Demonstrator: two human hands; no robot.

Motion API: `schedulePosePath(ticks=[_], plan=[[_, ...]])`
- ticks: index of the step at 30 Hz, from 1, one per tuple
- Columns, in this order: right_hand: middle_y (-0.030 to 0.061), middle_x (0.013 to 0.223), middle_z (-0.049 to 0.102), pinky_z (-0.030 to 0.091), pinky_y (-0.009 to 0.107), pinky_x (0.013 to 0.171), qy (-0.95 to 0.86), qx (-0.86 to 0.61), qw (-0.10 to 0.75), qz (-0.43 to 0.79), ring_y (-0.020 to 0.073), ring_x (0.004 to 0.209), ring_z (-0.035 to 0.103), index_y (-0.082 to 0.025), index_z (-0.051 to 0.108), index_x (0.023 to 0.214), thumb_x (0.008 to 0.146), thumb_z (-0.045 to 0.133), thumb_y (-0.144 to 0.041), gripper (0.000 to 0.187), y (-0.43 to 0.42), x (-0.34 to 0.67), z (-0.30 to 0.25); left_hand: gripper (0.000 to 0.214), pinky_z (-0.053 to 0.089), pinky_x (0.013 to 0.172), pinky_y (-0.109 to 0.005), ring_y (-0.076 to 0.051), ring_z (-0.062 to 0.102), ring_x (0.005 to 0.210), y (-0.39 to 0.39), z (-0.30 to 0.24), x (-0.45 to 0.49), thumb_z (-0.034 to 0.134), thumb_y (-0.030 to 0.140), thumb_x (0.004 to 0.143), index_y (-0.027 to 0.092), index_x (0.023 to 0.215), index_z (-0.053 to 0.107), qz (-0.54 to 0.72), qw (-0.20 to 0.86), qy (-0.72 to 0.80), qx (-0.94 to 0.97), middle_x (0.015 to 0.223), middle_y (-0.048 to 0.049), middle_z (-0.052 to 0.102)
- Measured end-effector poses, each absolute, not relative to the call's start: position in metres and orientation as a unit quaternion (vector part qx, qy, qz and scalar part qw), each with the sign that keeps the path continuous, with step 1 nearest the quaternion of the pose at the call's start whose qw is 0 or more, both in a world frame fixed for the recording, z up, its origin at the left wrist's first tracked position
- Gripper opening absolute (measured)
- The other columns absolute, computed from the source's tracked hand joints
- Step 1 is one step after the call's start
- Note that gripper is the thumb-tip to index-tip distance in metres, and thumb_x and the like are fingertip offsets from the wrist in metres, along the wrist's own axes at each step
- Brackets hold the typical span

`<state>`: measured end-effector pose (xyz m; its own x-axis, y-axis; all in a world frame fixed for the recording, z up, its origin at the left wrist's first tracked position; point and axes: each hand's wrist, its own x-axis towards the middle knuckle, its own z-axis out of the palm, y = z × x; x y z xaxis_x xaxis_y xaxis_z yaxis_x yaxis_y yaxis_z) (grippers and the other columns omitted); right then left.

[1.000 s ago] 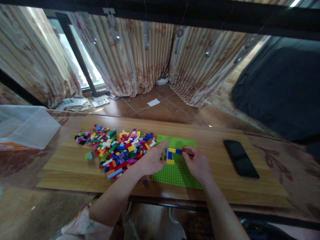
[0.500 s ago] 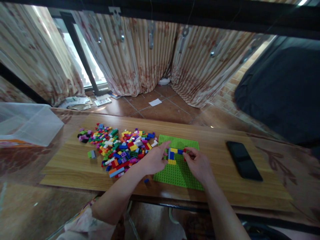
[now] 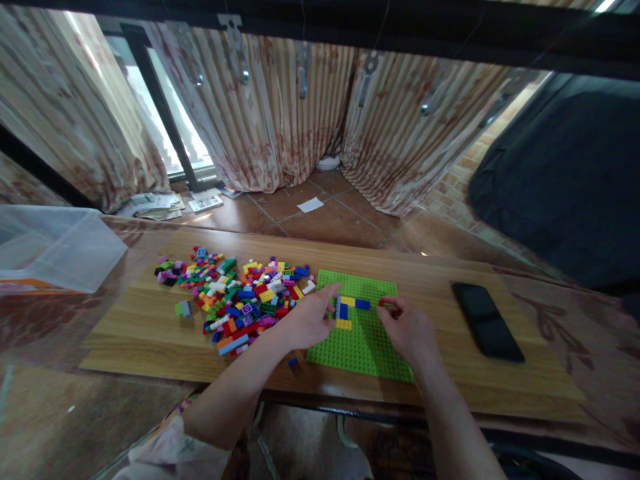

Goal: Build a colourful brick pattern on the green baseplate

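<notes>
A green studded baseplate [image 3: 350,350] lies on the wooden board. Yellow bricks [image 3: 344,325], a grey-blue brick at their left side and blue bricks [image 3: 363,304] are joined on its upper middle. My left hand [image 3: 313,317] rests at the plate's left edge, index finger stretched out and thumb apart, beside the built bricks; nothing shows in it. Over the plate's right side, my right hand [image 3: 407,328] pinches a small red brick [image 3: 381,303], mostly hidden by the fingers. A gap separates it from the blue brick.
Loose coloured bricks [image 3: 245,293] are heaped left of the plate, with a lone blue brick [image 3: 293,362] near the front edge. On the right lies a black phone [image 3: 487,321]. A translucent plastic bin [image 3: 60,247] stands at far left. Striped curtains hang behind the table.
My right hand has moved right with the red brick, away from the end of the blue brick. My left hand and the built bricks stay where they were.
</notes>
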<state>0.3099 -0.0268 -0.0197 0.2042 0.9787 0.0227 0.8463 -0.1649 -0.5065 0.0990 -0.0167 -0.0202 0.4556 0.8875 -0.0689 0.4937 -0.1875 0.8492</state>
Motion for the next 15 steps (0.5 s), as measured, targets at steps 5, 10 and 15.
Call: schedulePosePath(ticks=[5, 10, 15], plan=[[0.0012, 0.071, 0.068, 0.039, 0.030, 0.064, -0.613, -0.748, 0.195, 0.162, 0.0176, 0.064, 0.060, -0.021, 0.068, 0.095, 0.078, 0.053, -0.034, 0.026, -0.0281, 0.3073, -0.0181, 0.074, 0.051, 0.084, -0.030, -0.017, 0.061, 0.094, -0.0164, -0.0202, 0.0993, 0.053, 0.005, 0.071, 0.016, 0.141, 0.031, 0.229, 0.432, 0.473, 0.733, 0.126, -0.0118, 0.057], [0.0018, 0.072, 0.067, 0.042, 0.031, 0.065, -0.607, -0.738, 0.229, 0.185, 0.0178, 0.064, 0.060, -0.020, 0.067, 0.092, 0.077, 0.054, -0.034, 0.024, -0.0281, 0.3070, -0.0188, 0.074, 0.051, 0.083, -0.030, -0.017, 0.061, 0.094, -0.0165, -0.0199, 0.0992, 0.052, 0.004, 0.071, 0.016, 0.141, 0.032, 0.231, 0.431, 0.471, 0.734, 0.126, -0.0118, 0.056], [0.0056, 0.084, 0.069, 0.047, 0.031, 0.068, -0.604, -0.697, 0.292, 0.252, 0.0167, 0.067, 0.062, -0.017, 0.065, 0.088, 0.075, 0.057, -0.031, 0.021, -0.0271, 0.3078, -0.0226, 0.076, 0.052, 0.082, -0.029, -0.017, 0.061, 0.094, -0.0160, -0.0209, 0.0988, 0.052, 0.004, 0.069, 0.015, 0.141, 0.031, 0.225, 0.420, 0.470, 0.744, 0.124, -0.0112, 0.057]])
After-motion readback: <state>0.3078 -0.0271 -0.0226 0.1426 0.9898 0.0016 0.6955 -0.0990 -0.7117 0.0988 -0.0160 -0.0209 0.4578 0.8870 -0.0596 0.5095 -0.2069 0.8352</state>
